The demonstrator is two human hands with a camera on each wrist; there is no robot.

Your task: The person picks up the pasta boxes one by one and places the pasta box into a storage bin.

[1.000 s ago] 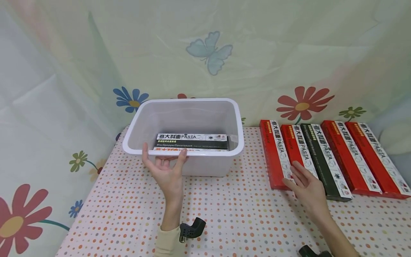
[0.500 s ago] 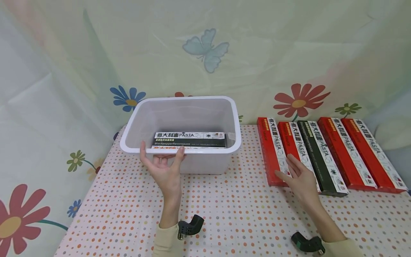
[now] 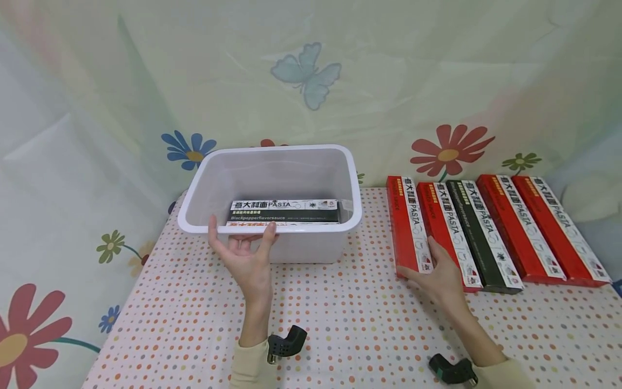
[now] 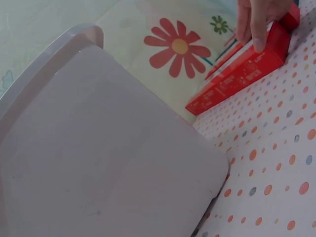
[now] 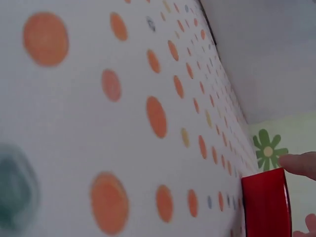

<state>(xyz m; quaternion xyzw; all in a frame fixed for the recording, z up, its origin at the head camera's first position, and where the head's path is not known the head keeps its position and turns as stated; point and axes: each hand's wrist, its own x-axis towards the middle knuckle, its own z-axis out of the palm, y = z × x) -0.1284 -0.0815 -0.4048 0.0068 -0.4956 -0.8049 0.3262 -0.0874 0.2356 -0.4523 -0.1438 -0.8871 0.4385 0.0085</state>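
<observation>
My left hand (image 3: 248, 265) holds the front rim of a white plastic bin (image 3: 311, 246), with some fingers tucked beneath the rim. Inside the bin lies a black pasta box (image 3: 286, 215), and part of another box with orange lettering shows in front of it. My right hand (image 3: 439, 278) spans the near end of the leftmost red pasta box (image 3: 404, 229), thumb at its left edge and fingers at its right. In the left wrist view that thumb touches the side of the red box (image 4: 242, 74). The right wrist view shows its red end (image 5: 266, 205) beside a fingertip.
To the right of the held box lie a second red box (image 3: 444, 229), a black box (image 3: 478, 232) and further red boxes (image 3: 515, 232), side by side. A dotted cloth (image 3: 340, 324) covers the table. Behind hangs a flowered curtain (image 3: 379, 97).
My right hand has moved left from above the second red box onto the leftmost one and taken its near end between thumb and fingers. My left hand stays at the bin's rim.
</observation>
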